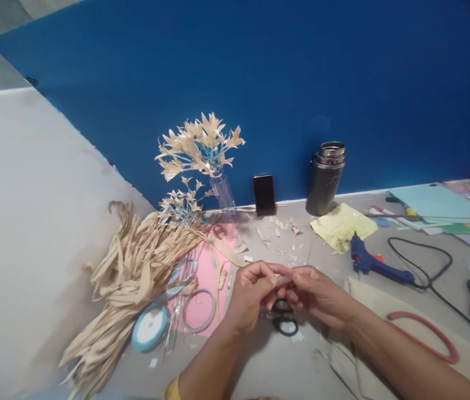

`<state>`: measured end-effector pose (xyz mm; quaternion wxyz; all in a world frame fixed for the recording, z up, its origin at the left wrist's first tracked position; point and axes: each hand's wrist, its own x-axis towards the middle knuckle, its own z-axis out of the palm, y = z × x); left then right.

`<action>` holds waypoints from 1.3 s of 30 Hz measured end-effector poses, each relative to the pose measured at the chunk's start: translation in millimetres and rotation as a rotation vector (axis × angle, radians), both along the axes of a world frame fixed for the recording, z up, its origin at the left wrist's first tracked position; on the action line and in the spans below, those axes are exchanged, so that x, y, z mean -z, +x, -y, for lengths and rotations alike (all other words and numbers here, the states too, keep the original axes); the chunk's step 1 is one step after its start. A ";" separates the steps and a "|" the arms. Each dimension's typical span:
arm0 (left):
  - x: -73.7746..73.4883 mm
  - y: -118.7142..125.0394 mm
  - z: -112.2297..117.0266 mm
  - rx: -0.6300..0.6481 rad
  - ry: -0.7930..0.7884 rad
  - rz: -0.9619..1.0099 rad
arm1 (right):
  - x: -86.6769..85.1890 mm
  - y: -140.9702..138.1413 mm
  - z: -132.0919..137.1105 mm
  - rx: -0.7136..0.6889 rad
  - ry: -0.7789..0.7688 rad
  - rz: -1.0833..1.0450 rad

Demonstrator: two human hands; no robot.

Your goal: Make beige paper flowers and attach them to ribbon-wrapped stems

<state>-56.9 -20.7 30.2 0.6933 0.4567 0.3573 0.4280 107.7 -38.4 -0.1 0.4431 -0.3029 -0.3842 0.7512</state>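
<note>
My left hand and my right hand meet above the middle of the table, fingertips touching. Both are closed in a pinch; whatever lies between the fingers is too small or too hidden to name. Just below them, black-handled scissors lie on the table, their blades mostly covered by my hands. Left of my hands is a sheet of pink paper with a grey ring of tape, thin wires and dried husk strips on it. A blue-rimmed ribbon spool stands beside the paper.
Dried corn husks are heaped at left. Behind stand husk flowers in a clear vase, a phone and an uncapped flask. At right lie a blue glue gun, its cord, yellow paper and red-handled pliers.
</note>
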 end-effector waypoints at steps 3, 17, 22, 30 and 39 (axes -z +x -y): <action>-1.0 -0.8 0.3 -0.005 0.042 -0.050 | -4.1 -3.2 2.0 0.018 -0.016 0.035; -9.4 -1.6 0.1 -0.033 0.208 -0.195 | -17.2 -0.5 2.9 0.228 0.015 0.241; -6.2 -0.2 -1.4 -0.042 0.187 -0.188 | -11.9 -1.4 2.8 0.202 -0.102 0.098; 2.4 -10.4 -18.1 -0.149 0.056 -0.231 | -17.5 10.3 -3.3 0.284 -0.231 -0.111; 27.6 48.0 -76.5 -0.061 0.364 -0.966 | -15.3 75.8 -37.6 0.749 -0.130 -0.192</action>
